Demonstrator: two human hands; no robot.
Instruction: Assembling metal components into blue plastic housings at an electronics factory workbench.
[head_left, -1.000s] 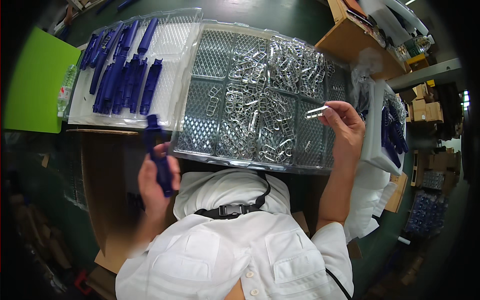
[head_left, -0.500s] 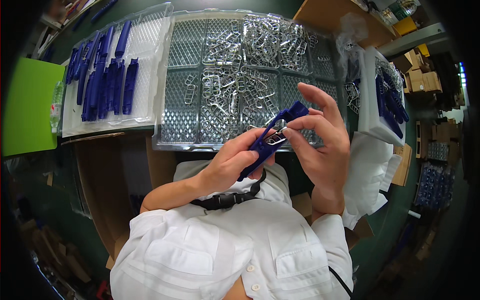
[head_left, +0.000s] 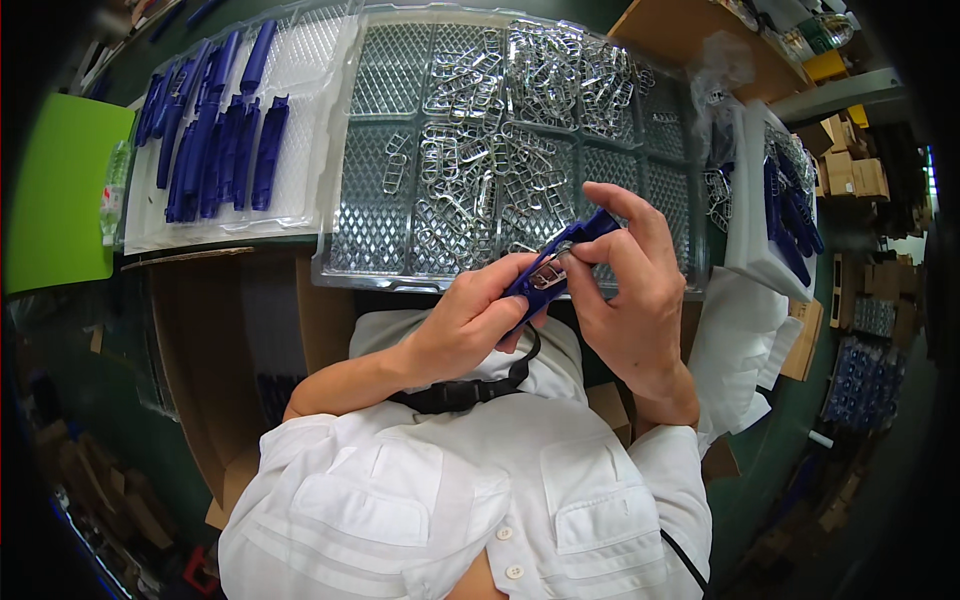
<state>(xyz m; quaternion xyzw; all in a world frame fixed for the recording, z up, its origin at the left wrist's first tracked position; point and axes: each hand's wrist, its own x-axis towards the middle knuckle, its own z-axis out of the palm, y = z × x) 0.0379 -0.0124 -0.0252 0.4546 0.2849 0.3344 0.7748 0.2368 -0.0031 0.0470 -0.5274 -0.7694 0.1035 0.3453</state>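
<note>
Left hand (head_left: pixel 465 318) closed around the lower end of a dark-blue, elongated plastic shell (head_left: pixel 545 292), tilted up-right above the near edge of a clear plastic compartment tray (head_left: pixel 372 225). Right hand (head_left: pixel 635 300) pinching a silver wire-frame metal clip (head_left: pixel 547 273) at the shell's open channel; exact seating unclear. Loose silver metal clips (head_left: pixel 465 165) fill several tray compartments. More dark-blue plastic shells (head_left: pixel 232 150) lie on a white tray (head_left: pixel 290 175), left.

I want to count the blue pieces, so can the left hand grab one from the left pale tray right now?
Probably not: the left hand holds another blue piece. Nothing seems to block the way to the pale tray, though, so it likely could once free.
</note>
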